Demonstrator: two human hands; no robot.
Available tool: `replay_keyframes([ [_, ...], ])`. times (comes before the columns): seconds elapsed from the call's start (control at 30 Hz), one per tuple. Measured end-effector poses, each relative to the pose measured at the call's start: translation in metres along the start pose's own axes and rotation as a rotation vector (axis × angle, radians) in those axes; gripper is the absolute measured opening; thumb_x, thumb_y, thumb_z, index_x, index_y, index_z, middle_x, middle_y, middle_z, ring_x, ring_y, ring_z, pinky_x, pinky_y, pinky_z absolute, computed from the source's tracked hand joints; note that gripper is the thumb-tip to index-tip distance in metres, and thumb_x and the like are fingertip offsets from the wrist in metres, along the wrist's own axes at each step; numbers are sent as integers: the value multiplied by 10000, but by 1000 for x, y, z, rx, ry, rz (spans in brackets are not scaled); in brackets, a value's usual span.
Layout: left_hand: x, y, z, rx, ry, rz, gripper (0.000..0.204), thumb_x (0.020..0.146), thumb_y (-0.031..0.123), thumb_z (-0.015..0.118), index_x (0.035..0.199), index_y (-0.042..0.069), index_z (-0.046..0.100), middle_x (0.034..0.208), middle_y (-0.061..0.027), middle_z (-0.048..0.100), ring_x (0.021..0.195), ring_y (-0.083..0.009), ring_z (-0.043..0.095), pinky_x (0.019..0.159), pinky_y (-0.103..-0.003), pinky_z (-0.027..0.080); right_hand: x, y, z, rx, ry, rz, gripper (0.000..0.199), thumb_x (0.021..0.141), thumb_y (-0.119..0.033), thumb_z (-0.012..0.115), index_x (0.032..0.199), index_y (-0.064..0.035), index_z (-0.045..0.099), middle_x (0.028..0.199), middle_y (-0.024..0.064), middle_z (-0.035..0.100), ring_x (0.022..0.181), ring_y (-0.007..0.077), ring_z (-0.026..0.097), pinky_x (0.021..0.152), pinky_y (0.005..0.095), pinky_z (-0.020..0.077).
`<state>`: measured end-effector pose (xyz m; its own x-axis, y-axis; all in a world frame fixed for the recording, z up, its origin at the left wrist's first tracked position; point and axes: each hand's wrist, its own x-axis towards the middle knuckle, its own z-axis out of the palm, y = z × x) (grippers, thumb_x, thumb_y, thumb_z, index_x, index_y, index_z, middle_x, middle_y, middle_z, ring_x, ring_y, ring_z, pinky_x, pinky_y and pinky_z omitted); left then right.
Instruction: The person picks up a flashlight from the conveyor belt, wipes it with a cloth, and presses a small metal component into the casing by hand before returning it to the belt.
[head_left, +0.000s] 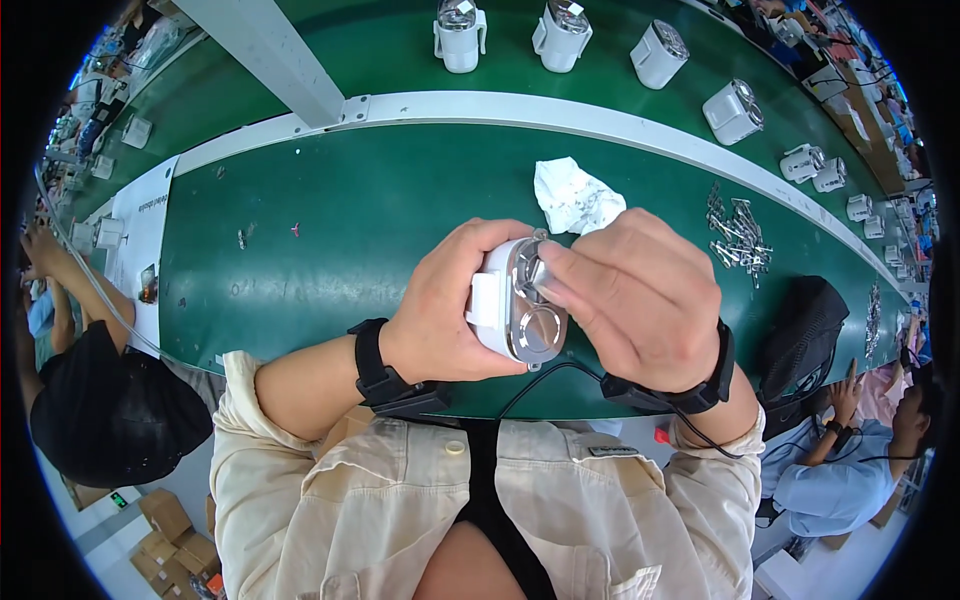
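Observation:
My left hand (440, 310) is wrapped round a white handheld device (492, 305) with a side handle and a glossy, see-through top bearing round parts. It holds the device tilted above the green table, top facing up and to the right. My right hand (650, 300) is closed, with thumb and fingertips pressed together at the upper part of the device's top. A small pale or shiny bit shows at the fingertips, too small to name. Just beyond the hands lies a crumpled white cloth or tissue (575, 195).
A pile of small metal pieces (740, 238) lies on the green table (330, 230) to the right, near a black bag (805, 325). Beyond a white rail (480, 106), several similar white devices (460, 40) stand in a row. Co-workers sit at left and right.

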<state>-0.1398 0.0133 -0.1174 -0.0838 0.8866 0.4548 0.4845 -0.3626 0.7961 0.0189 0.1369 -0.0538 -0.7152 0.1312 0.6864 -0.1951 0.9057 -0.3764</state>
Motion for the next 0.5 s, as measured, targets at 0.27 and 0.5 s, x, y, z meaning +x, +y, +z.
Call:
replay_keyframes([
  [0.27,9,4,3,118,108,51,736,559,191,870,1180,59,496,989,-108,601,816,-280,595,712,-358,487,-2,-26,2,-374,-147,-42,379,642,-49,721,984,101,653,817,110,582,629,236,537,541,347,419],
  [0.5,13,12,2,42,88,-63,754,558,188,874,1194,56,492,1024,-114,604,855,-287,613,736,-354,495,2,-16,-13,-126,-125,207,383,760,-96,700,1096,78,637,914,113,593,776,219,571,716,331,456],
])
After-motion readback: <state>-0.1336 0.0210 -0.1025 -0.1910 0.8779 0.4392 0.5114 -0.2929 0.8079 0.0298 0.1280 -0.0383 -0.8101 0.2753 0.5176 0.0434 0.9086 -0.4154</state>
